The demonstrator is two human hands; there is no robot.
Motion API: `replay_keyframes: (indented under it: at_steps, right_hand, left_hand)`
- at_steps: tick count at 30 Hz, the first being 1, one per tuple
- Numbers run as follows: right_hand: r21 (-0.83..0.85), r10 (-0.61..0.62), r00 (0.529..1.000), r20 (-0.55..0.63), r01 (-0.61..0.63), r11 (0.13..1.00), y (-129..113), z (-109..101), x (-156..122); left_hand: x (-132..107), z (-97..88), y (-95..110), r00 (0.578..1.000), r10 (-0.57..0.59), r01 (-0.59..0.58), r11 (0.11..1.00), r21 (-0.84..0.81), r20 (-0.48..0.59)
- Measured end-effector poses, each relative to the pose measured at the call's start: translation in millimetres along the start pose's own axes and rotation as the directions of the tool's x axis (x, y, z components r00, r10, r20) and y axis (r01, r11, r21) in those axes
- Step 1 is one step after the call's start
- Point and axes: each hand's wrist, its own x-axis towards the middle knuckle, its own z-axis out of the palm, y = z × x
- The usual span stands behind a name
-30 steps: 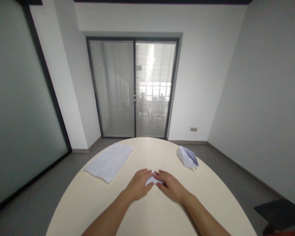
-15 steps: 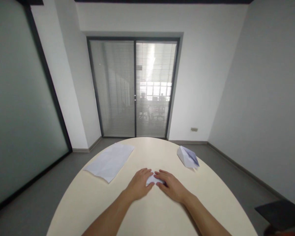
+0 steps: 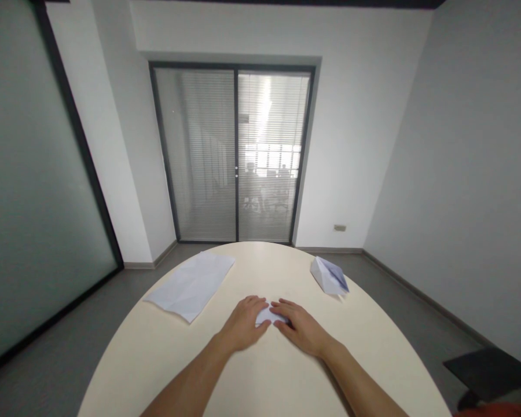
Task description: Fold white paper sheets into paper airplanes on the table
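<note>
Head: paper [image 3: 265, 315] on round table [image 3: 264, 269], seemingly office [image 3: 364, 145].

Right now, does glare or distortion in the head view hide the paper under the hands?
Head view: sharp; backlight blows out the glass door only. The wide lens bows the edges of the right wall. The folded paper is mostly covered by the left hand and right hand, not by glare.

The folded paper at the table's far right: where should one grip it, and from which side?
Probably pinch the folded paper by its raised ridge, from above on the near side: it stands in a peak, its base flat on the table.
</note>
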Motion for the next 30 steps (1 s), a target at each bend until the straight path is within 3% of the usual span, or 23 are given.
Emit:
replay_keyframes:
  at_steps: [18,30]
  right_hand:
    - [-0.007,0.024,1.0,0.001,-0.024,1.0,-6.2,4.3,-2.3]
    - [0.032,0.037,0.999,-0.002,-0.037,0.999,1.8,3.0,9.4]
  left_hand:
    - [-7.8,-7.9,5.2,1.0,-0.009,0.009,1.0,0.019,0.017]
    - [4.5,-17.0,1.3,1.0,-0.012,0.012,1.0,0.0,0.008]
